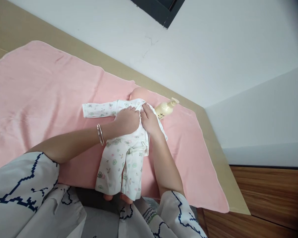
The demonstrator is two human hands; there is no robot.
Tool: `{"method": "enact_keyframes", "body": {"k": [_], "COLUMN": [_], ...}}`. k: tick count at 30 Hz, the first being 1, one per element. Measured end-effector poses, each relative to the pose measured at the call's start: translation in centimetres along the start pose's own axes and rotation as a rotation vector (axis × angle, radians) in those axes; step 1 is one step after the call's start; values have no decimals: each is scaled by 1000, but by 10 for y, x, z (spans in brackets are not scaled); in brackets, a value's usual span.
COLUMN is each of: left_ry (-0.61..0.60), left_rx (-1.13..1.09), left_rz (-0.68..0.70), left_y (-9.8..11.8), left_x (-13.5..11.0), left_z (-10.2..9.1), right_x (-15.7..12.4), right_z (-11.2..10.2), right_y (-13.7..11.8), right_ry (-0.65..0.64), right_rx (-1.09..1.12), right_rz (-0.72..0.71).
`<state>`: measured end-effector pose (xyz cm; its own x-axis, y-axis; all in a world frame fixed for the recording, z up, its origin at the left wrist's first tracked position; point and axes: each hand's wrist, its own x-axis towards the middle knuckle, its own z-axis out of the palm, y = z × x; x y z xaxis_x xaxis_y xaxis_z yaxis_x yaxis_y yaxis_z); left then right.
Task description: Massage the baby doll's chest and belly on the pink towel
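A baby doll (139, 94) lies on its back in a white baby top (139, 135) and matching white trousers (113, 165), both printed with small green and pink figures. My left hand (127, 121) is closed over the chest, its curled fingers gripping the front of the top. Beside it, my right hand (149, 119) has its fingertips on the cloth near the neckline, pinching the other side of the front. My hands hide the spot where the fingers meet the cloth. One sleeve stretches out flat to the left. The doll's feet show below the trouser legs.
A pale yellow pump bottle (164, 109) lies tilted to the right of the doll's head. Under everything spreads a pink blanket (57, 86) on a tan board or mat (215, 138). A white wall (109, 36) rises behind, and wooden flooring (270, 188) shows at lower right.
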<state>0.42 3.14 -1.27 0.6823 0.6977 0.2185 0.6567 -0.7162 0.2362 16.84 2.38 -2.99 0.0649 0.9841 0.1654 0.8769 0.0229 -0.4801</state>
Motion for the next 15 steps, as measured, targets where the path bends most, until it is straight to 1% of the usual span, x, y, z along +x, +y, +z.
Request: {"method": "enact_keyframes", "body": {"k": [2, 3, 4, 5, 6, 8, 9, 10, 13, 15], "left_ry": [-14, 0, 28, 66, 108, 188, 215, 231, 247, 261], "left_rx": [34, 65, 86, 86, 63, -22, -58, -82, -104, -111], "left_rz": [77, 124, 140, 117, 58, -102, -162, -190, -182, -169], "left_y": [-16, -23, -29, -33, -35, -31, -28, -24, -18, -20], "left_x": [9, 14, 17, 20, 21, 21, 20, 18, 14, 14], "left_z": [2, 5, 9, 13, 18, 27, 31, 34, 38, 39], "right_x": [-13, -20, -26, -30, -32, -29, -25, -19, -4, 0], "right_z": [3, 4, 5, 6, 6, 4, 4, 3, 6, 10], "right_y": [-19, -30, -39, -45, -48, -44, -37, -29, -7, -2], "right_ry": [3, -1, -8, -19, -31, -45, -44, -39, -5, 18], "right_rx": [-93, -139, -177, -200, -204, -158, -119, -76, 4, 11], "right_rz": [12, 15, 8, -2, -12, -17, -4, 18, 70, 67]}}
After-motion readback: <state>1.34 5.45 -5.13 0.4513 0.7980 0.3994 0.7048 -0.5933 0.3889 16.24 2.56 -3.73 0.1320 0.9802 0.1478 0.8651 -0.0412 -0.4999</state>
